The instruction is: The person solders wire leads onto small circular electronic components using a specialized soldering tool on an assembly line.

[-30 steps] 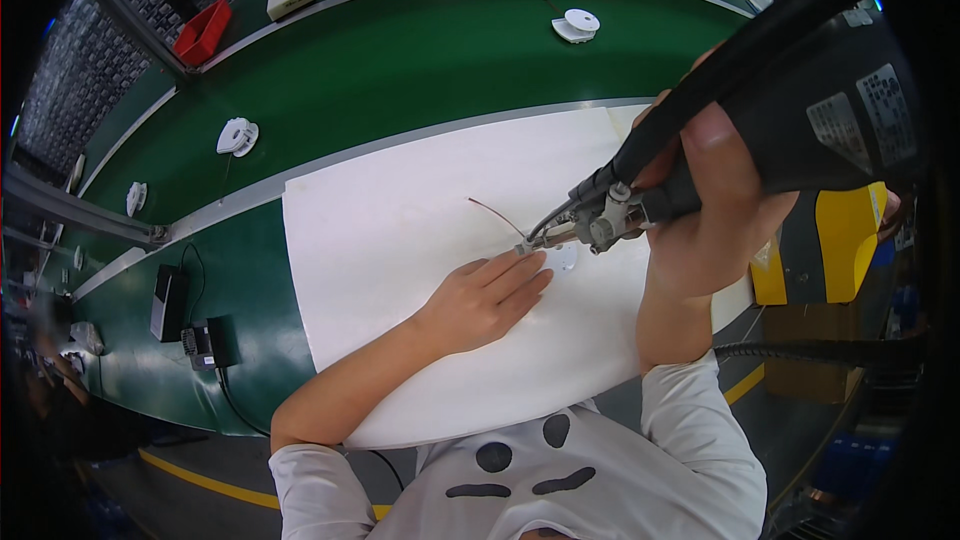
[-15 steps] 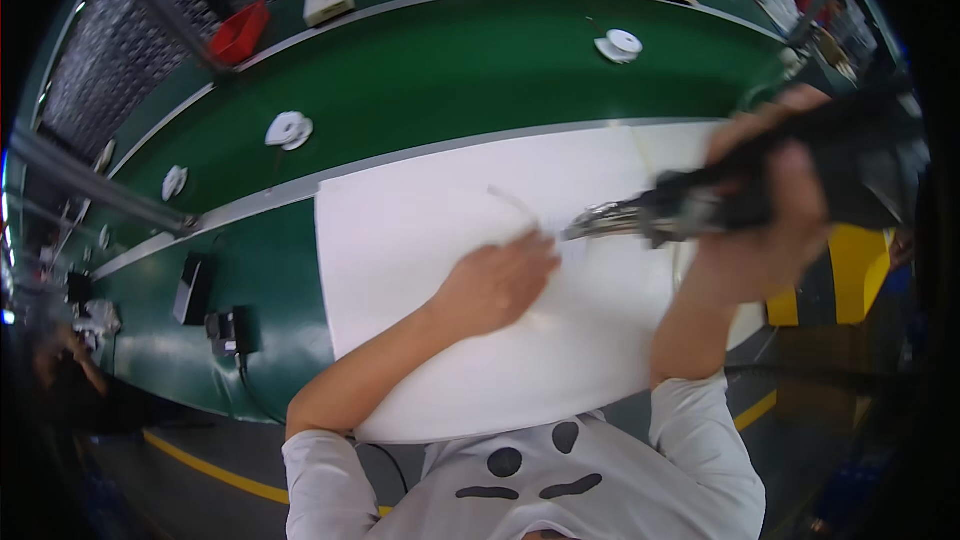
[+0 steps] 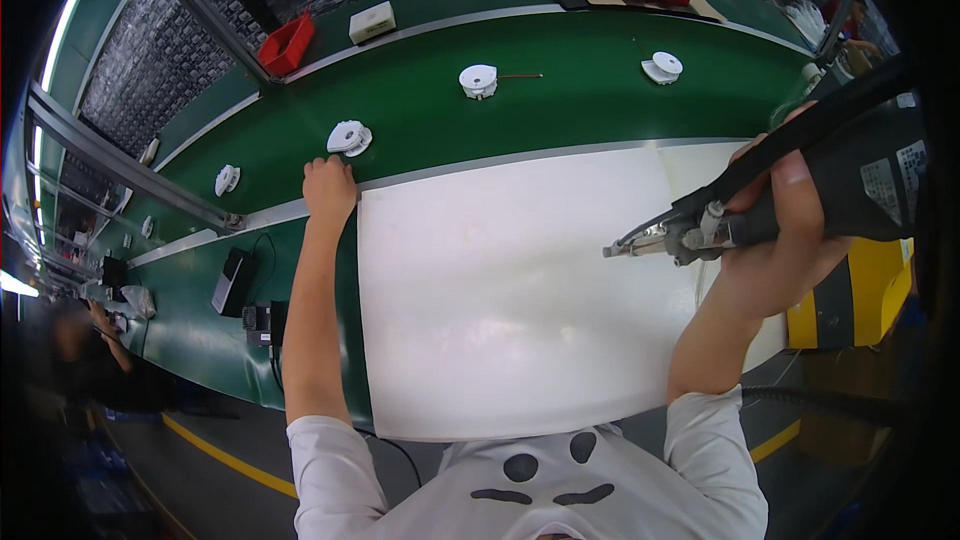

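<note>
My left hand (image 3: 330, 187) reaches to the near edge of the green belt, its bent fingers right beside a round white spool-like part (image 3: 349, 137). The fingertips are turned away, so whether they grip that part is hidden. My right hand (image 3: 790, 215) is closed around a black gun-shaped tool (image 3: 860, 185) with a long lever. Its narrow metal jaw (image 3: 630, 243) points left above the white sheet (image 3: 500, 320). A second white spool-like part (image 3: 478, 80) with a thin brown lead lies on the belt, between the one by my left hand and another (image 3: 662, 67) at the right.
Another white spool-like part (image 3: 228, 180) lies left on the green belt (image 3: 570, 100). Red bins (image 3: 287, 44) and a small cream box (image 3: 372, 23) stand behind. Black devices (image 3: 233, 281) sit on the left mat. A metal post (image 3: 130, 155) slants across the left; a person (image 3: 95, 350) is beyond.
My left hand has gone from the middle of the sheet to the belt edge at the left. A spool-like part with a lead has appeared on the belt. The tool remains in my right hand.
</note>
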{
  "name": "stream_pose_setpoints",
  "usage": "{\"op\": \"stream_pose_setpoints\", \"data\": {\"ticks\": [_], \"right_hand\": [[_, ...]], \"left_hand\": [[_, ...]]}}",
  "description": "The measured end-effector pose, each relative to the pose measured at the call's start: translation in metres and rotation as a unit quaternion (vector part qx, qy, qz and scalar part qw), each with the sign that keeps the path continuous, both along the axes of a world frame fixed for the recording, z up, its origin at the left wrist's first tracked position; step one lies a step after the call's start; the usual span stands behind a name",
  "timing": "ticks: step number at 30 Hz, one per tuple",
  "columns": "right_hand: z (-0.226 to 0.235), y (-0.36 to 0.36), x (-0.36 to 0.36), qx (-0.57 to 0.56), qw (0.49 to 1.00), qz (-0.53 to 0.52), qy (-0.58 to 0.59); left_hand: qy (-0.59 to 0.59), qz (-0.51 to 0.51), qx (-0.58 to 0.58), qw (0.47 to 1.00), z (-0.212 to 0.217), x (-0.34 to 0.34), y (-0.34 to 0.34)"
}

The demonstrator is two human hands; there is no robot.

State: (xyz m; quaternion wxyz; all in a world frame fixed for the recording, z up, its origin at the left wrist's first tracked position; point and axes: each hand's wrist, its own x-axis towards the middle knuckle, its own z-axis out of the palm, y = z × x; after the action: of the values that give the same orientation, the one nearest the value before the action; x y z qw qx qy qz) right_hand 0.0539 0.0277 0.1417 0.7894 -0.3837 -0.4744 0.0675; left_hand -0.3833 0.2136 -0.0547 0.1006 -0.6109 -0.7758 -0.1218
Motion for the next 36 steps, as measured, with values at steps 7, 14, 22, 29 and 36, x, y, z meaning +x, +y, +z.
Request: {"op": "stream_pose_setpoints", "data": {"ticks": [7,14,22,29,36], "right_hand": [[-0.01,0.006,0.011,0.025,0.999,0.021,-0.018],[-0.012,0.009,0.0,0.034,0.997,-0.03,-0.059],[-0.019,0.018,0.011,0.109,0.978,-0.019,-0.176],[-0.025,0.009,-0.014,-0.004,0.994,0.075,-0.078],[-0.03,0.013,-0.012,0.02,0.991,0.094,-0.093]], "left_hand": [[-0.08,-0.294,0.178,0.936,0.074,0.121,-0.072],[-0.45,-0.337,-0.107,0.82,0.025,0.17,-0.14],[-0.073,-0.659,0.099,0.742,0.008,0.203,-0.161],[-0.01,-0.609,0.191,0.77,-0.014,0.249,-0.179],[-0.004,-0.61,0.215,0.762,-0.01,0.246,-0.178]]}}
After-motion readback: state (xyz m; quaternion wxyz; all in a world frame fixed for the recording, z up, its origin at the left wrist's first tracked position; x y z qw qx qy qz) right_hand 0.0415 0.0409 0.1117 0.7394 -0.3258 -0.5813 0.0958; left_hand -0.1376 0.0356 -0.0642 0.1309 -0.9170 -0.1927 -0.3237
